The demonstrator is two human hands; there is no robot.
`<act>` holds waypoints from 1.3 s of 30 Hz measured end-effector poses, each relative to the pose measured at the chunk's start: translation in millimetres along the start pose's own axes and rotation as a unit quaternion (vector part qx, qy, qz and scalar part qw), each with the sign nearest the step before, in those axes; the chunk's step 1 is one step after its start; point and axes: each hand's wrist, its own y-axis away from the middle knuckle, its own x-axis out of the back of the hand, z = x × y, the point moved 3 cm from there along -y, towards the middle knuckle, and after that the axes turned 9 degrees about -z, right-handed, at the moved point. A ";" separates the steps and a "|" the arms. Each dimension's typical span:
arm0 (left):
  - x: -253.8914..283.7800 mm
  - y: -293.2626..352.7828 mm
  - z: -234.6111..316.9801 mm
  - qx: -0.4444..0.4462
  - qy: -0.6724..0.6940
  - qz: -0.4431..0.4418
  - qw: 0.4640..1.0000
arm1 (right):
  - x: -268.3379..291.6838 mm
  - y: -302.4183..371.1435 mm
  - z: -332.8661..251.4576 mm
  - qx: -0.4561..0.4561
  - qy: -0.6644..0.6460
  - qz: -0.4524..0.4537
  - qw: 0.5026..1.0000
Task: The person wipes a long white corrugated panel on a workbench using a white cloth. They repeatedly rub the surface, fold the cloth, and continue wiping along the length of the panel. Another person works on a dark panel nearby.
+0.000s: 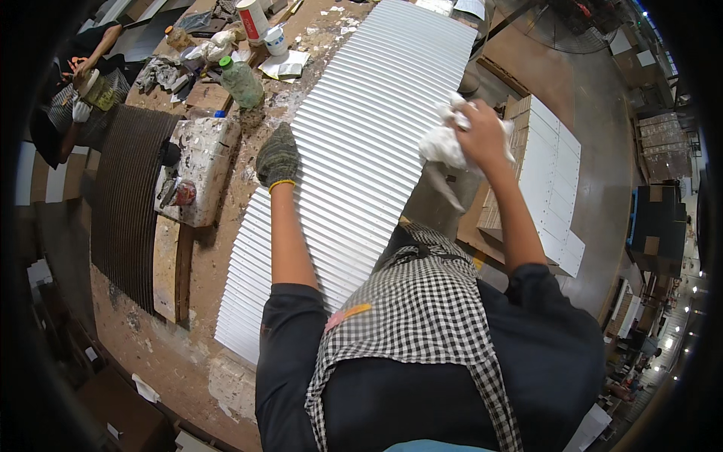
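A long white ridged panel [361,120] lies slantwise across the workbench in front of me. My left hand [277,157], in a dark grey knit glove with a yellow cuff, is closed at the panel's left long edge; its fingertips are partly hidden. Off the panel's right side, my bare right hand [482,137] grips a bunched white rag [443,146]. A loose end of the rag hangs down beside the panel's edge.
Left of the panel are a paint-stained block [199,169], a dark ridged panel [128,203], and a green-capped bottle [242,84]. Cups and crumpled scraps clutter the far bench [312,38]. Stacked white boards [538,173] stand at right. Another person's gloved hand [81,111] works at far left.
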 end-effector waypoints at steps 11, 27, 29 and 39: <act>-47.8 -7.0 -28.3 -0.070 -0.104 0.143 0.982 | -124.0 -104.7 -78.8 0.121 -0.013 -0.006 0.993; -43.1 -7.3 -20.1 -0.090 0.035 0.160 0.982 | -146.2 -125.6 -95.4 0.086 0.007 -0.077 0.993; -54.3 -12.0 -20.5 -0.118 0.048 0.206 0.970 | -112.0 -77.5 -47.4 0.076 0.016 -0.090 0.993; 6.9 7.0 6.7 -0.004 0.030 0.030 0.999 | 20.4 21.2 56.4 -0.119 -0.193 -0.302 0.926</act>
